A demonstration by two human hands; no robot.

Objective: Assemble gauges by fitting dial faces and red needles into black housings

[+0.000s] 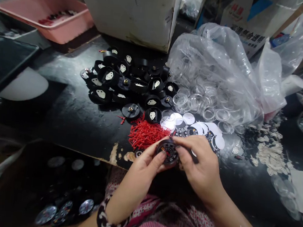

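Observation:
A round black dial gauge [171, 156] with pale markings and a red pointer is held up at the front edge of the table. My left hand [146, 163] is closed around its left side, the thumb lying on the dial face. With thumb and index finger, my right hand [198, 164] pinches the gauge's upper right rim. Just beyond the hands lie a heap of small red pointers [148, 134] and a spread of printed dial discs [200, 129], some showing their white backs.
Several black gauge housings [109, 75] are piled behind the pointers. Clear plastic covers [195, 101] spill from a plastic bag [221, 56]. Small off-white plates [269, 150] lie at right. A pink tray [61, 22] stands at back left; finished-looking gauges [46, 214] sit below the table edge.

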